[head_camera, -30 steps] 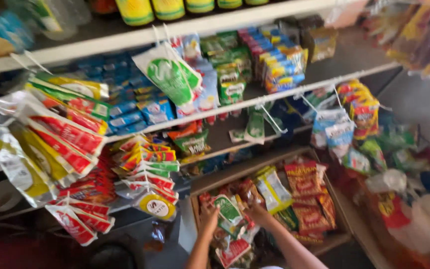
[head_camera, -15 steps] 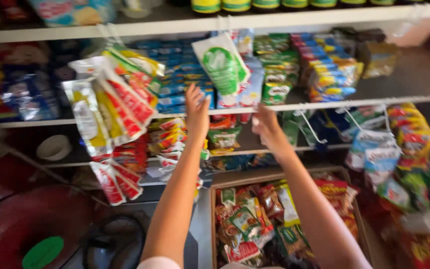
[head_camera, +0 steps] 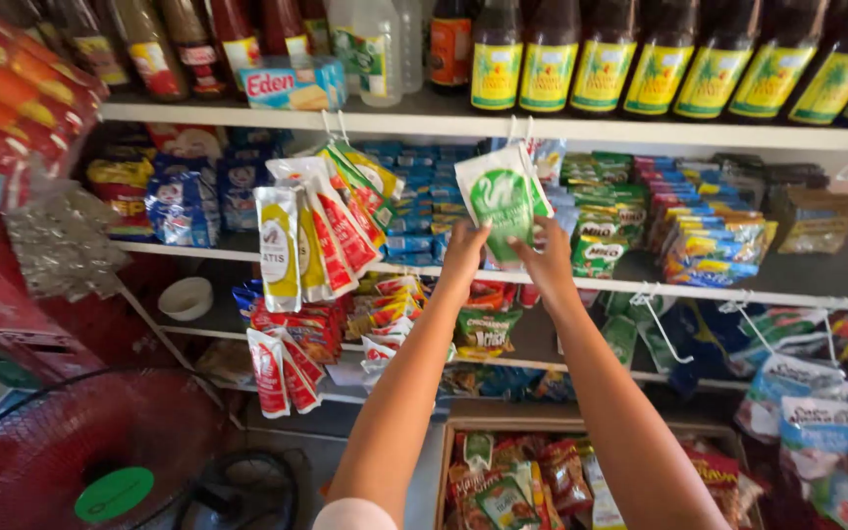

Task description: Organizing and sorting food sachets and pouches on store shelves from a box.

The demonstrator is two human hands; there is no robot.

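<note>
both hands up at the shelf, left hand (head_camera: 463, 251) and right hand (head_camera: 545, 260) each with fingers pinched on the hanging green-and-white sachet (head_camera: 501, 201)

Both hands reach up to a hanging sachet strip (head_camera: 503, 201) that dangles from the top shelf (head_camera: 483, 128), the left hand (head_camera: 463, 250) at its lower left, the right hand (head_camera: 547, 260) at its lower right. Bottles (head_camera: 630, 59) stand on that shelf above. Another bunch of hanging sachets (head_camera: 311, 231) lies to the left; a box of packets (head_camera: 542, 481) sits below, between the forearms, with a fan (head_camera: 100, 451) at far lower left.
</note>
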